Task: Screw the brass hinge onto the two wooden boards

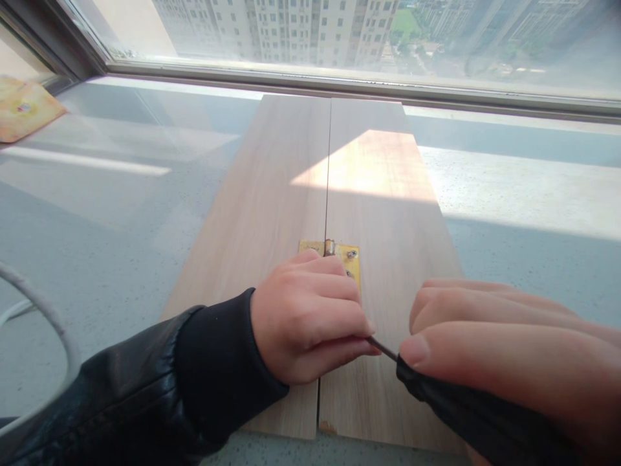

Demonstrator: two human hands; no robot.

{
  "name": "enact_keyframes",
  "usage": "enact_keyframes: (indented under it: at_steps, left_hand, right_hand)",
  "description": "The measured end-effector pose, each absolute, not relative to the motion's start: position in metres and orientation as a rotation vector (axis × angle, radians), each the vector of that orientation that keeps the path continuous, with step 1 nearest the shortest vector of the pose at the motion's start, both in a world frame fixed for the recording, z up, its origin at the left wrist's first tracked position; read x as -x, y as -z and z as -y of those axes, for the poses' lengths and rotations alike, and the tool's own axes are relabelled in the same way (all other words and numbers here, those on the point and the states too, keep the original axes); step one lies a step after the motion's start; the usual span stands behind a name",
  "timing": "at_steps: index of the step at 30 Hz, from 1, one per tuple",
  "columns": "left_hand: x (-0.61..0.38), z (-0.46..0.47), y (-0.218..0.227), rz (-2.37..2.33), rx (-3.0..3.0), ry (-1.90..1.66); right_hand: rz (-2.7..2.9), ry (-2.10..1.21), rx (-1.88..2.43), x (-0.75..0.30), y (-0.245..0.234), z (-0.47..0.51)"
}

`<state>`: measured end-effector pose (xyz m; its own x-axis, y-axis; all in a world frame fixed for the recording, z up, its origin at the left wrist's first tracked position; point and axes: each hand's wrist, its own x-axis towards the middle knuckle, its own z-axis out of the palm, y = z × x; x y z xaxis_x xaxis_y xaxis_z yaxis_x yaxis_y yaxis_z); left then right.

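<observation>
My right hand (499,343) is wrapped around the black handle of a screwdriver (436,398), whose thin metal shaft points left and away. The thumb and forefinger of my left hand (315,317) pinch that shaft near its far end, so the tip is hidden. Beneath my left hand lies a brass-coloured hinge (355,254), partly covered. It spans the seam between a left wooden board (272,168) and a right wooden board (383,226) lying side by side. At least two screw heads show on the hinge's right leaf.
The boards rest on a pale speckled sill (121,239) below a window with a dark frame (80,39). At the left edge a white cable (53,323) curves past my sleeve. A yellowish packet (29,110) lies in the far left corner. Sunlight crosses the right board.
</observation>
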<state>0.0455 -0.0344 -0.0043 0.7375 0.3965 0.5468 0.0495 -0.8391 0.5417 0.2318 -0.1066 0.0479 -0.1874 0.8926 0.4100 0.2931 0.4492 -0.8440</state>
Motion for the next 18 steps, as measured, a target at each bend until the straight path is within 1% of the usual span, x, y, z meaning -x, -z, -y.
enact_keyframes:
  at_steps: [3, 5, 9, 13, 18]
  left_hand:
    - [-0.046, 0.034, 0.007, -0.296, -2.418, -0.934]
    - [-0.046, 0.034, 0.008, -0.315, -2.422, -0.929]
    - [-0.046, 0.036, 0.006, -0.385, -2.457, -0.958]
    - [-0.045, 0.035, 0.005, -0.428, -2.511, -0.901]
    - [-0.047, 0.032, 0.009, -0.318, -2.504, -0.954]
  right_hand:
    - [1.942, -0.510, 0.870, -0.232, -0.052, 0.105]
    - [1.932, -0.449, 0.861, -0.229, -0.048, 0.103]
    - [1.825, -0.407, 0.927, -0.222, -0.036, 0.097]
    - [1.787, -0.355, 0.936, -0.217, -0.034, 0.090]
    - [1.972, -0.512, 0.802, -0.226, -0.043, 0.086]
